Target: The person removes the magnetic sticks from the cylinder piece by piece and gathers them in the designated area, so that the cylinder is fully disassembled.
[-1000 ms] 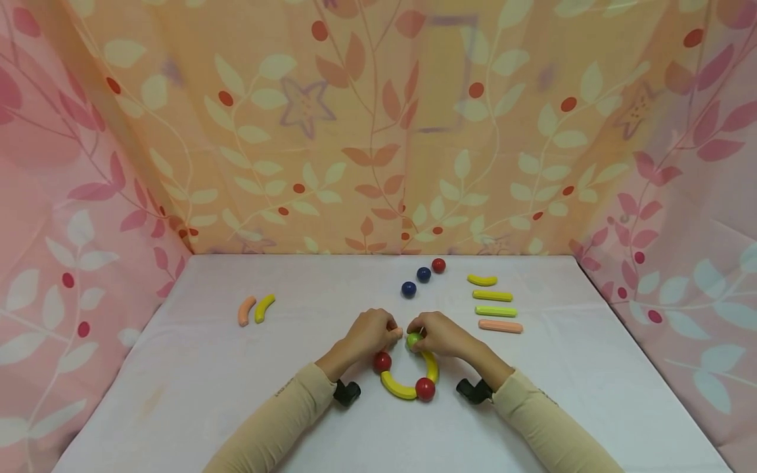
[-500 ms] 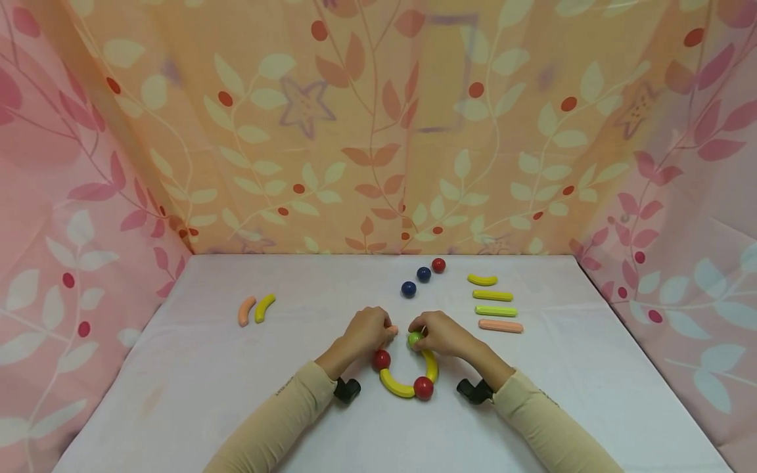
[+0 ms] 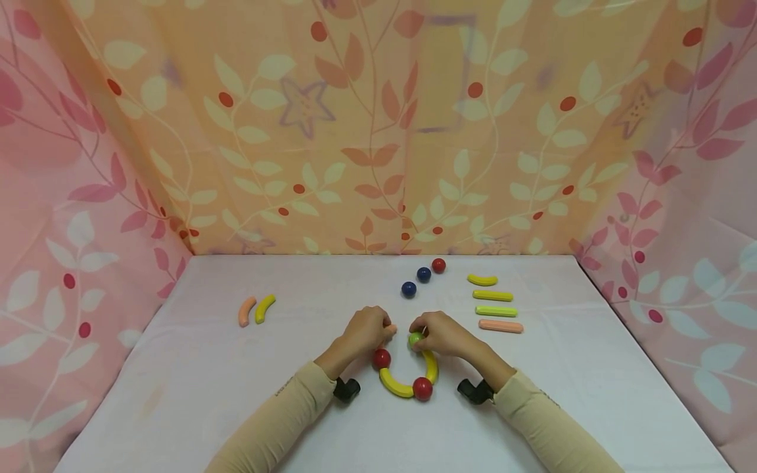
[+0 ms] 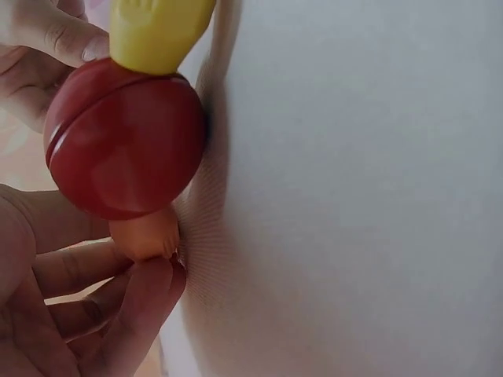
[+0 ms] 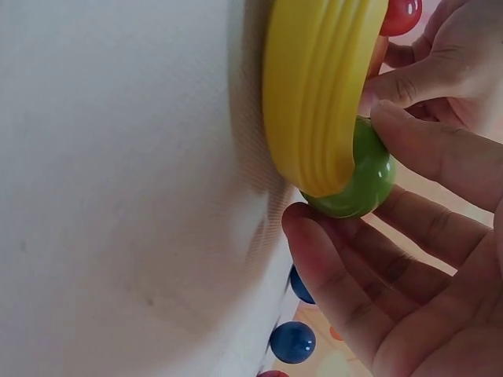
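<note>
My left hand [image 3: 367,328] pinches a peach-orange curved stick [image 4: 147,236], mostly hidden by the fingers; in the left wrist view it meets a red ball [image 4: 130,141]. A yellow curved stick [image 3: 396,383] runs from that ball to a second red ball [image 3: 422,388]. Another yellow curved stick [image 5: 318,94] rises from there to a green ball [image 5: 369,173]. My right hand [image 3: 443,333] holds the green ball between thumb and fingers. Together the pieces form a ring on the white cloth, with a gap at the top between the peach stick's tip and the green ball.
Behind the hands lie two blue balls [image 3: 424,274] and a red ball [image 3: 438,265]. Several sticks, including a yellow straight one [image 3: 493,295], lie at right. A peach curved stick [image 3: 246,311] and a yellow curved stick [image 3: 265,309] lie at left. Patterned curtains [image 3: 378,164] enclose the table.
My left hand has shifted slightly left with the peach stick, widening the gap to the green ball. The lower red ball has slid a little left. My right hand has barely moved.
</note>
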`<state>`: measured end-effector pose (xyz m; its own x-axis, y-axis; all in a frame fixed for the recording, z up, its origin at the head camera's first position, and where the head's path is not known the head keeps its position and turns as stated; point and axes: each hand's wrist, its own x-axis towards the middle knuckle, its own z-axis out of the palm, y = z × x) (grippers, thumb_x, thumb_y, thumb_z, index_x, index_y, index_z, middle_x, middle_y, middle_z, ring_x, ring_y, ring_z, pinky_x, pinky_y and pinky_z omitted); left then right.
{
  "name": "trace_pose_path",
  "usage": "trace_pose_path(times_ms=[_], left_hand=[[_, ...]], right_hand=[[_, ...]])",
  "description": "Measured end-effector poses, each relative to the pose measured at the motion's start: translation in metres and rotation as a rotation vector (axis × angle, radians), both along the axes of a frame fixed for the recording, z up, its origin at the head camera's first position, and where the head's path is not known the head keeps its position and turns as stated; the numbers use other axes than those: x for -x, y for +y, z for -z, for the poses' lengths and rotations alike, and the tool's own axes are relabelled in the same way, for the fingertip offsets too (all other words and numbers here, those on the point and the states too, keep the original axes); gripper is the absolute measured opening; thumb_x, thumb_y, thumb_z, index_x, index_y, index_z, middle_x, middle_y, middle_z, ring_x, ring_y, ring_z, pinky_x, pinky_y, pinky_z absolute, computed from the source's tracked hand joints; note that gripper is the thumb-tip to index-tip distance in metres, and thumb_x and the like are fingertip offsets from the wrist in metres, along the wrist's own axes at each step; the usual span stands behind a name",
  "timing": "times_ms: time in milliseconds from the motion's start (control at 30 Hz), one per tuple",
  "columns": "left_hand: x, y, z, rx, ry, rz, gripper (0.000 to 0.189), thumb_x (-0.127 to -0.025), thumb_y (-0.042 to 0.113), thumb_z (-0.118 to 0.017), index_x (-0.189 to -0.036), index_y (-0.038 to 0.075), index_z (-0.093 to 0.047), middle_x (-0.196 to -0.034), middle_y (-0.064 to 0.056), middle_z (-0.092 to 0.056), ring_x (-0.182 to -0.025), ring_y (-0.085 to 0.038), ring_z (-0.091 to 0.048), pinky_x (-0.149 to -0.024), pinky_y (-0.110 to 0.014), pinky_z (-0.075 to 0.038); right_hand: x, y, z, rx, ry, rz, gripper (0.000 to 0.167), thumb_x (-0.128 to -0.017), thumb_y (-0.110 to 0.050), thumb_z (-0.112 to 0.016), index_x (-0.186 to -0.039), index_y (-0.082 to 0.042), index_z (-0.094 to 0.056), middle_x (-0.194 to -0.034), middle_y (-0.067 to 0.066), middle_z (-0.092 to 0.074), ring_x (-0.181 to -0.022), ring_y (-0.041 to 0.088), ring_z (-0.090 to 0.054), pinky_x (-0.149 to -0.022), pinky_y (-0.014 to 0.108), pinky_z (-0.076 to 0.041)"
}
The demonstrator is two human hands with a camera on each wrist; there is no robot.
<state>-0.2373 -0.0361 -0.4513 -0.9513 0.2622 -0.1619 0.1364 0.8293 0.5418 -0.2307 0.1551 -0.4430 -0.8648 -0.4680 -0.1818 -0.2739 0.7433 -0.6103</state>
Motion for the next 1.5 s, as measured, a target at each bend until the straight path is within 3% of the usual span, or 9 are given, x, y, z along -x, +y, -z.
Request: trace_pose_path(times_ms=[167, 500, 767, 1100, 1500], left_hand=[[0.001, 0.0, 0.0, 0.001, 0.013, 0.009, 0.022, -0.089, 0.025, -0.071, -0.098, 0.005, -0.075, -0.078, -0.001, -0.064, -0.068, -0.016, -0.054, -0.059, -0.024, -0.041], [0.0, -0.001, 0.001, -0.034, -0.003, 0.018, 0.026, -0.09, 0.026, -0.071, -0.102, 0.004, -0.074, -0.069, -0.002, -0.06, -0.062, -0.015, -0.053, -0.053, -0.023, -0.04], [-0.003, -0.006, 0.002, -0.048, 0.0, -0.002, 0.029, -0.09, 0.031, -0.07, -0.104, 0.005, -0.075, -0.081, -0.001, -0.066, -0.074, -0.016, -0.055, -0.068, -0.027, -0.049], [-0.009, -0.014, -0.001, -0.064, -0.019, -0.023, 0.03, -0.087, 0.029, -0.073, -0.104, 0.004, -0.074, -0.094, -0.006, -0.07, -0.081, -0.018, -0.058, -0.077, -0.035, -0.055], [-0.017, -0.018, -0.003, -0.055, -0.051, -0.029, 0.029, -0.087, 0.027, -0.073, -0.106, 0.005, -0.074, -0.097, -0.006, -0.07, -0.079, -0.018, -0.057, -0.072, -0.032, -0.054]], right_hand=[[-0.001, 0.001, -0.001, 0.003, 0.015, -0.019, 0.028, -0.08, -0.011, -0.079, -0.106, -0.003, -0.072, -0.096, 0.004, -0.072, -0.081, 0.014, -0.06, -0.077, 0.03, -0.057], [-0.002, 0.001, -0.003, -0.001, 0.007, -0.016, 0.028, -0.081, -0.012, -0.079, -0.106, -0.003, -0.072, -0.097, 0.004, -0.072, -0.082, 0.014, -0.06, -0.079, 0.032, -0.057], [-0.002, 0.001, -0.002, -0.001, -0.013, -0.007, 0.029, -0.081, -0.012, -0.078, -0.108, -0.003, -0.072, -0.097, 0.004, -0.071, -0.083, 0.015, -0.06, -0.08, 0.032, -0.057], [-0.002, 0.002, -0.001, -0.001, -0.001, -0.017, 0.029, -0.082, -0.013, -0.077, -0.109, -0.003, -0.071, -0.098, 0.004, -0.071, -0.082, 0.015, -0.059, -0.08, 0.032, -0.057], [-0.002, 0.002, -0.001, -0.008, -0.01, -0.005, 0.03, -0.082, -0.013, -0.077, -0.11, -0.004, -0.071, -0.098, 0.004, -0.07, -0.083, 0.015, -0.058, -0.082, 0.032, -0.056]])
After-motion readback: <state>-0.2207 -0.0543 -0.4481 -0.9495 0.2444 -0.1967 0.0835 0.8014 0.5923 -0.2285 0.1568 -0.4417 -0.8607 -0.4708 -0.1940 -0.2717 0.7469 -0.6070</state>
